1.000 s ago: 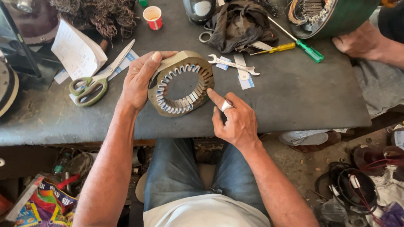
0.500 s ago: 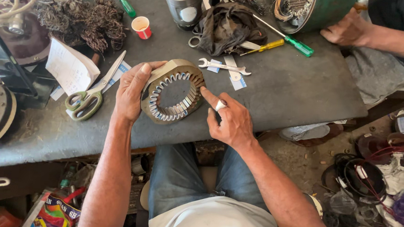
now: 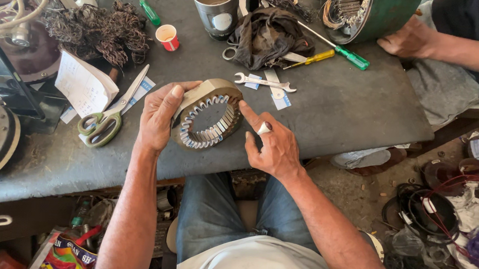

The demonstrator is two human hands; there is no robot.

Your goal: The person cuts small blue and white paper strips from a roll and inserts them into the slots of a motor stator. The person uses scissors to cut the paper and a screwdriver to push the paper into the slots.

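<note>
A ring-shaped motor stator core (image 3: 207,120) with slotted inner teeth stands tilted on the grey workbench (image 3: 335,112). My left hand (image 3: 160,116) grips its left outer rim, thumb over the top. My right hand (image 3: 272,145) is at the ring's right side, index finger stretched onto its inner edge, the other fingers curled; a ring sits on one finger. Green-handled scissors (image 3: 107,118) lie just left of my left hand, and a small spanner (image 3: 262,83) lies beyond the core.
Another person's hand (image 3: 409,39) rests by a green motor housing (image 3: 374,12) at the far right. A metal can (image 3: 214,5), dark rag (image 3: 270,34), green and yellow screwdrivers (image 3: 333,54), small red cup (image 3: 168,36), a copper wire tangle (image 3: 96,29) and paper (image 3: 82,86) crowd the bench.
The view has shifted a little; both hands stay on the stator core, which looks slightly more tilted toward me. My right index finger stays on its inner edge.
</note>
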